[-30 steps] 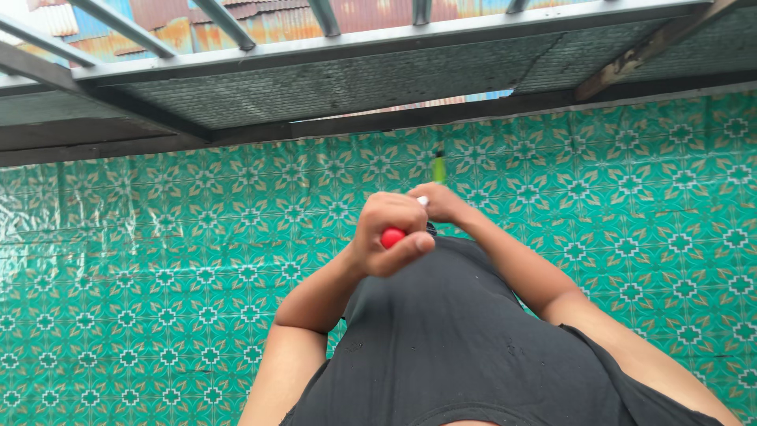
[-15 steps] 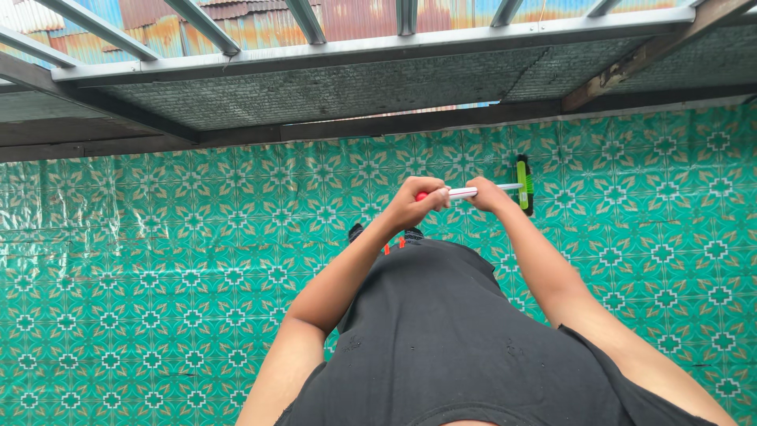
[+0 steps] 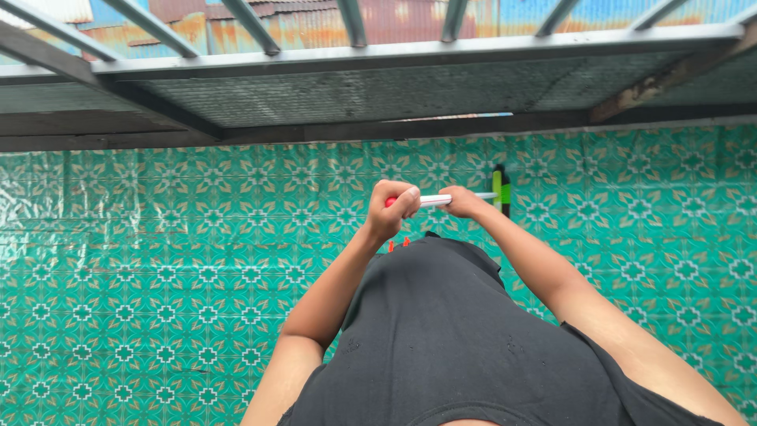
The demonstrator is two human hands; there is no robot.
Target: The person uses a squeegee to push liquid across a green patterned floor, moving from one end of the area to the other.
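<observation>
Green patterned floor covering (image 3: 158, 260) with repeating white and tan flower motifs spreading across the whole scene; grey metal railing (image 3: 394, 55) and dark ledge running along the far edge, rusty corrugated roofing (image 3: 410, 16) showing beyond the bars.

Left hand (image 3: 392, 209), centre of the view, closing into a fist around the red end cap of a long-handled broom (image 3: 465, 197); fingers curling tightly over the cap, thumb pressing on top, only a sliver of red showing at the left of the fist. Right hand (image 3: 461, 203), just to the right of the left and nearly touching it, wrapping round the white shaft, fingers folding under and hiding the grip itself. Short stretch of white shaft showing between the two fists.

Shaft running on to the right from the right hand, ending in a green and black brush head (image 3: 501, 192) standing upright against the floor covering, farther away than the hands.

Both forearms reaching up from the near edge and converging on the handle. Black shirt (image 3: 441, 339) filling the near centre, bulging between the arms. Small red-orange tips (image 3: 398, 244) peeking out just past the far edge of the shirt, below the left fist; what these are cannot be told.
</observation>
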